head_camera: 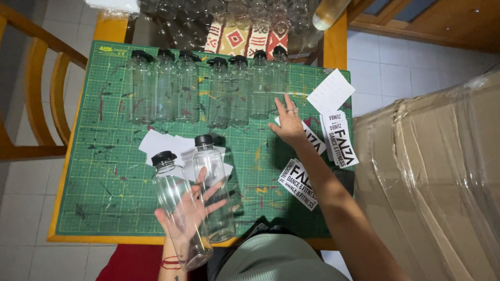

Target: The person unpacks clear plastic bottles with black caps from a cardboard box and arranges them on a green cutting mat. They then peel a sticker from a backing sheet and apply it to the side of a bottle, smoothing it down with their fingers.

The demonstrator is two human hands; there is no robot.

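I have my left hand [190, 213] under a clear plastic bottle with a black cap [177, 205], fingers spread around it, over the green cutting mat's [104, 171] near edge. My right hand [288, 122], fingers splayed flat, presses a black-and-white sticker [314, 136] at the mat's right side. Best to peel slowly. The bottle blurs my left palm; grip probably loose.

Clear, glossy plastic is seen in the bottles [179, 208], capped in matt black plastic. The cutting mat [104, 182] is matt green, scored and paint-stained. The table [112, 28] edge is smooth varnished wood. The stickers [298, 183] are glossy printed paper.
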